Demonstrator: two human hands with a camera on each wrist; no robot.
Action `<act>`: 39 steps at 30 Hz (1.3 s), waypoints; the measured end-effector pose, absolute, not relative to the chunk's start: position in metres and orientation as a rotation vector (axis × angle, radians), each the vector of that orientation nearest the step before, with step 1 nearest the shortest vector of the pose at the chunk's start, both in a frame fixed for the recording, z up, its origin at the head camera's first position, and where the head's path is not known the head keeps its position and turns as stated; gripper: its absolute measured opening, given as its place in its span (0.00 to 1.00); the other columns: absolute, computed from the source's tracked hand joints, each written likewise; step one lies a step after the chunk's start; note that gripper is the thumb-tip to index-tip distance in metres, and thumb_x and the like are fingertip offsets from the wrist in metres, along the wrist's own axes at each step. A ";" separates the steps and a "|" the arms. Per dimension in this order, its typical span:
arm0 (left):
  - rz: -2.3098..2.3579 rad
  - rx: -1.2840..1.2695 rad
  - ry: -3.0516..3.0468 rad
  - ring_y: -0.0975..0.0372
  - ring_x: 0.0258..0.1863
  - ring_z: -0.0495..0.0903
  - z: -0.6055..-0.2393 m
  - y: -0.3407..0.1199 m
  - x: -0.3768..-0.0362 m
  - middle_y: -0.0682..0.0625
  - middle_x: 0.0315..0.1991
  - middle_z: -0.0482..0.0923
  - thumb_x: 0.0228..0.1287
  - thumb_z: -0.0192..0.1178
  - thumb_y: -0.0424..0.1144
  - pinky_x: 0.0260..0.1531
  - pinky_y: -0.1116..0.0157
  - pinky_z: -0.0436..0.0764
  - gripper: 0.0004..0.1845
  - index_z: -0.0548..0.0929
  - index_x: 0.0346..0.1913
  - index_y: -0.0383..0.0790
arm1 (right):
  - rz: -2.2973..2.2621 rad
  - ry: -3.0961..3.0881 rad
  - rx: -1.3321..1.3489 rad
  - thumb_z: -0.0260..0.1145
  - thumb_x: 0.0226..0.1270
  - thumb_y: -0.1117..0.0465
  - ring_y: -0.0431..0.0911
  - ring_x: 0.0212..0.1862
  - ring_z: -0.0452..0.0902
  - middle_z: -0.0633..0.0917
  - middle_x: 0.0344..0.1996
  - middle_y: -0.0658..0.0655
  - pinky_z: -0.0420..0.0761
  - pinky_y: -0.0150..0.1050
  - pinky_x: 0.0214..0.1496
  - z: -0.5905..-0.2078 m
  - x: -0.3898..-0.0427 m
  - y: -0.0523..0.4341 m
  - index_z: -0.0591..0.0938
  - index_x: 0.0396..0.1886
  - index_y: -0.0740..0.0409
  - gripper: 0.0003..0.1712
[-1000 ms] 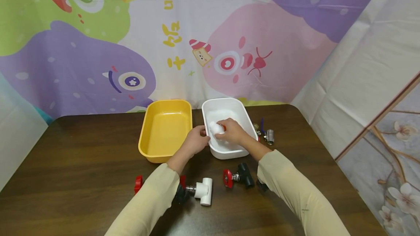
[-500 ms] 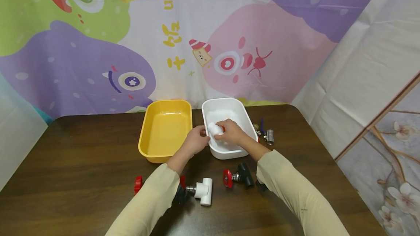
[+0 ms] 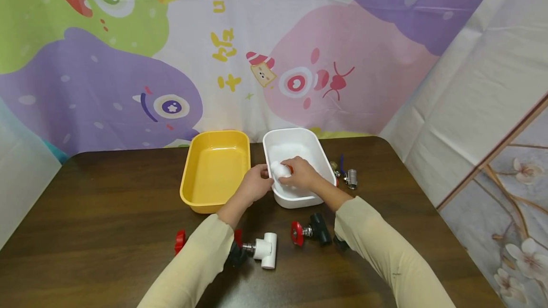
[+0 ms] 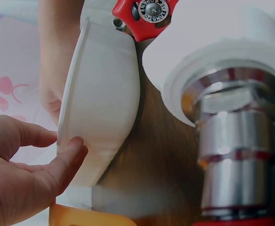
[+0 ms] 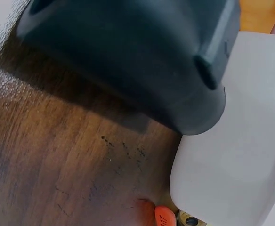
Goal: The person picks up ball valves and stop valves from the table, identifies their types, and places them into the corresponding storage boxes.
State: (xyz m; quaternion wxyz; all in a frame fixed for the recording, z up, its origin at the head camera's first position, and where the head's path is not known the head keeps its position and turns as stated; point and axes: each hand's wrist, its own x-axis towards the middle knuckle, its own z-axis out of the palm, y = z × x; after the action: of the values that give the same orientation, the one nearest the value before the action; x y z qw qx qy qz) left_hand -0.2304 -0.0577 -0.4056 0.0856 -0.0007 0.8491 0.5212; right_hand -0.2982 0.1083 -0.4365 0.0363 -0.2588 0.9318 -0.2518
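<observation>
Over the white tub (image 3: 318, 149), the right hand (image 3: 301, 175) curls its fingers round a white valve with a red handle (image 3: 281, 169), holding it just inside the tub's left wall. The left hand (image 3: 254, 183) rests against the outside of that same wall, thumb and fingers loosely spread on the rim (the left wrist view shows them touching the white plastic, not clamped round it). Beside the tub, touching or nearly so, sits a yellow tub (image 3: 216, 170). Nearer the person, on the dark wooden table (image 3: 107, 232), lie a white valve (image 3: 263, 249), a black valve with a red wheel (image 3: 310, 231), and metal fittings (image 3: 347, 176) to the right.
</observation>
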 end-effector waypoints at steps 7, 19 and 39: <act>1.546 -0.004 2.529 0.55 0.40 0.79 -0.406 -0.057 -0.230 0.38 0.49 0.77 0.63 0.54 0.31 0.40 0.65 0.82 0.24 0.69 0.61 0.29 | -0.690 2.868 -0.731 0.69 0.55 0.54 0.53 0.48 0.75 0.83 0.45 0.61 0.75 0.45 0.52 -0.428 -0.288 0.104 0.78 0.55 0.64 0.29; 1.540 -0.008 2.528 0.55 0.40 0.78 -0.405 -0.057 -0.231 0.38 0.49 0.77 0.63 0.54 0.31 0.40 0.64 0.82 0.24 0.69 0.62 0.29 | -0.704 2.853 -0.746 0.69 0.54 0.54 0.52 0.48 0.75 0.83 0.46 0.61 0.75 0.44 0.50 -0.428 -0.287 0.104 0.79 0.54 0.64 0.28; 1.554 -0.013 2.523 0.54 0.41 0.79 -0.406 -0.057 -0.231 0.38 0.50 0.78 0.63 0.54 0.31 0.41 0.64 0.83 0.24 0.68 0.62 0.29 | -0.732 2.834 -0.683 0.69 0.55 0.52 0.53 0.47 0.74 0.82 0.44 0.60 0.74 0.43 0.50 -0.433 -0.289 0.106 0.77 0.56 0.63 0.31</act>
State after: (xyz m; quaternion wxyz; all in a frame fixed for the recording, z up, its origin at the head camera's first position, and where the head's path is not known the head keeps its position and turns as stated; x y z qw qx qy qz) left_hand -0.2312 -0.0570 -0.4057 0.0889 -0.0045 0.8481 0.5223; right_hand -0.2894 0.1063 -0.4328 0.0681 -0.2267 0.9407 -0.2432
